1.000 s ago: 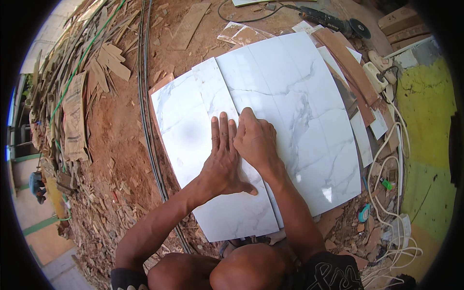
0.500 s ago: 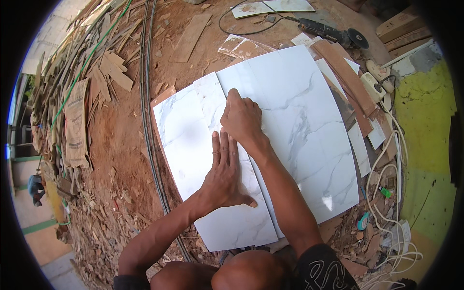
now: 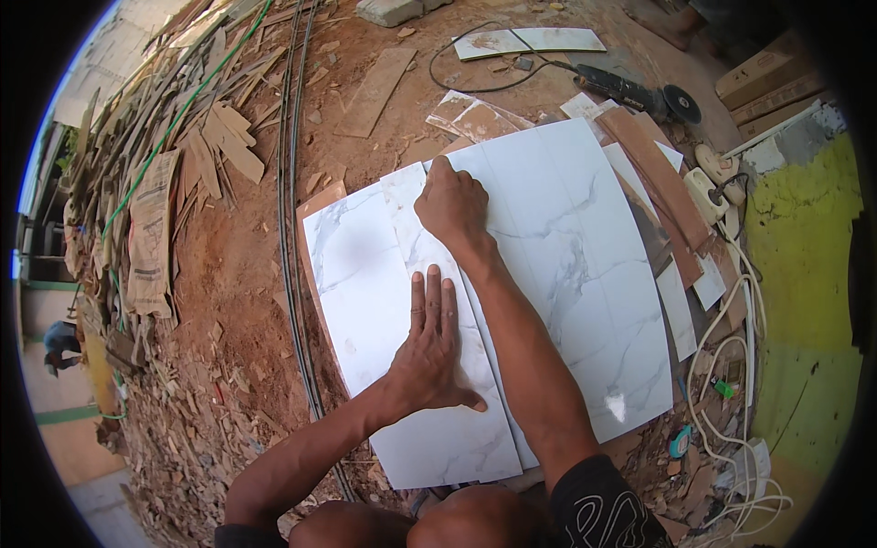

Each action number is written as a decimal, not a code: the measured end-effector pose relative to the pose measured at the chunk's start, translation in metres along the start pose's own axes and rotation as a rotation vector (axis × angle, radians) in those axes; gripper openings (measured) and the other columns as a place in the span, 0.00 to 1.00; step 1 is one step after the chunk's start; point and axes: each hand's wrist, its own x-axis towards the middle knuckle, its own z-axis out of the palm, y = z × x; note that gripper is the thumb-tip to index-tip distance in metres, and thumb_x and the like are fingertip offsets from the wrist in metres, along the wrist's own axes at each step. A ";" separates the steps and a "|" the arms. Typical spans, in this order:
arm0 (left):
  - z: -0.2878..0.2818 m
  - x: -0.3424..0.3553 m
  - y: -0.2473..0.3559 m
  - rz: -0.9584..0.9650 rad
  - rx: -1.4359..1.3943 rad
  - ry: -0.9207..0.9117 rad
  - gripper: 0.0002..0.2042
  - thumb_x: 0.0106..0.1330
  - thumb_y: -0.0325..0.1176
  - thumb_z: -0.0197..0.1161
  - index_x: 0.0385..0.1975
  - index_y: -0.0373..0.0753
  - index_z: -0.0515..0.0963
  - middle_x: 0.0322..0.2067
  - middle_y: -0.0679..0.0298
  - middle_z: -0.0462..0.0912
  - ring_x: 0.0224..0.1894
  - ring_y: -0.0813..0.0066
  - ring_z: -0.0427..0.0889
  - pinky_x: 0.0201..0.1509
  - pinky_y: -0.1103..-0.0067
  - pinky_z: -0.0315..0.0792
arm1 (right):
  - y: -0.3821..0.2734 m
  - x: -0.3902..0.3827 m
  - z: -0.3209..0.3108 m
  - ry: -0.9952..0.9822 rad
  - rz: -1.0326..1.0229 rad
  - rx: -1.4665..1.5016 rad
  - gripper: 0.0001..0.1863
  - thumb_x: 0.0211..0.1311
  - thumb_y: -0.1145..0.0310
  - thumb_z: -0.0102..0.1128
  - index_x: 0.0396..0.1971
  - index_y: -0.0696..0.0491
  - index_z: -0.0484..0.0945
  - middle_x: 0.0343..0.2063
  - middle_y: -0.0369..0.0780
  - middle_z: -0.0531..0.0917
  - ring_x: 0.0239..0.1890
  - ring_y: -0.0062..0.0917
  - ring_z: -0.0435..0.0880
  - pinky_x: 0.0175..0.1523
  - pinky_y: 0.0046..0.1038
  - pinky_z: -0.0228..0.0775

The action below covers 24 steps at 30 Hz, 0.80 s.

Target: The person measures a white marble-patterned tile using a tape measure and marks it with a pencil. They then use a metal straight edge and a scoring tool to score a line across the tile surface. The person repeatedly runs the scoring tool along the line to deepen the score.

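Observation:
A large white marble-patterned tile (image 3: 585, 265) lies on the ground before my knees. Over it rests a narrower, straight-edged tile strip (image 3: 489, 443) with the same grey veining, dusty toward its far end. My left hand (image 3: 427, 356) presses flat on the strip, fingers stretched forward and thumb out to the side. My right hand (image 3: 454, 205) is closed in a fist at the strip's right edge, near the far edge of the large tile. Whatever the fist grips is hidden under the fingers.
Tile offcuts (image 3: 676, 301) and a brown board (image 3: 658, 173) lie to the right, beside a power strip (image 3: 708, 196) and white cables. An angle grinder (image 3: 630, 96) lies far right. Dark cables (image 3: 294, 228) run along the left, near wood scraps (image 3: 224, 137). A tape measure (image 3: 680, 442) sits near right.
My right hand has slid away from me along the strip's edge to the far end. My left hand stays flat on the strip. The whole view has shifted slightly.

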 end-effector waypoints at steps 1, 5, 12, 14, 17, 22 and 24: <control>0.000 -0.001 -0.001 -0.001 -0.005 0.004 0.84 0.26 0.70 0.84 0.70 0.09 0.38 0.72 0.18 0.30 0.76 0.19 0.24 0.81 0.47 0.33 | 0.000 -0.005 0.000 -0.022 0.013 0.001 0.05 0.66 0.69 0.56 0.35 0.55 0.74 0.31 0.55 0.85 0.38 0.56 0.84 0.48 0.55 0.74; 0.000 -0.001 0.001 0.014 -0.003 0.020 0.84 0.25 0.70 0.84 0.70 0.08 0.39 0.72 0.18 0.30 0.76 0.19 0.26 0.81 0.47 0.33 | 0.001 -0.011 -0.006 -0.025 0.042 -0.021 0.05 0.65 0.70 0.56 0.36 0.55 0.74 0.33 0.55 0.85 0.40 0.54 0.84 0.48 0.55 0.73; -0.001 -0.002 -0.001 0.012 -0.028 0.009 0.86 0.26 0.70 0.84 0.71 0.13 0.30 0.72 0.20 0.26 0.75 0.17 0.23 0.80 0.42 0.38 | -0.001 0.006 -0.002 -0.034 0.032 -0.003 0.05 0.64 0.70 0.55 0.36 0.55 0.74 0.33 0.55 0.84 0.41 0.54 0.83 0.49 0.55 0.72; 0.001 -0.003 0.000 0.019 0.010 0.005 0.86 0.26 0.70 0.84 0.71 0.13 0.30 0.72 0.19 0.26 0.75 0.17 0.23 0.80 0.43 0.38 | -0.002 0.004 -0.002 -0.049 0.069 -0.001 0.05 0.64 0.70 0.56 0.37 0.54 0.75 0.33 0.55 0.84 0.42 0.54 0.83 0.50 0.54 0.72; 0.000 0.000 0.000 0.012 0.013 0.009 0.86 0.26 0.70 0.84 0.71 0.12 0.31 0.72 0.19 0.27 0.75 0.17 0.23 0.80 0.43 0.38 | -0.004 0.017 0.001 0.003 0.030 0.031 0.06 0.64 0.69 0.56 0.38 0.55 0.75 0.36 0.56 0.84 0.43 0.54 0.83 0.51 0.55 0.72; 0.002 0.001 0.001 0.038 -0.010 0.026 0.86 0.26 0.71 0.83 0.71 0.12 0.32 0.72 0.19 0.26 0.75 0.18 0.23 0.80 0.42 0.38 | -0.001 0.025 -0.002 -0.057 0.059 0.009 0.08 0.64 0.69 0.56 0.40 0.55 0.75 0.39 0.58 0.84 0.46 0.54 0.83 0.55 0.55 0.71; 0.002 0.000 0.000 0.040 -0.018 0.029 0.86 0.26 0.71 0.83 0.71 0.12 0.32 0.72 0.19 0.26 0.75 0.18 0.23 0.80 0.42 0.39 | 0.000 0.024 -0.001 -0.063 0.061 0.016 0.08 0.64 0.69 0.55 0.40 0.55 0.75 0.40 0.57 0.84 0.46 0.54 0.82 0.55 0.55 0.70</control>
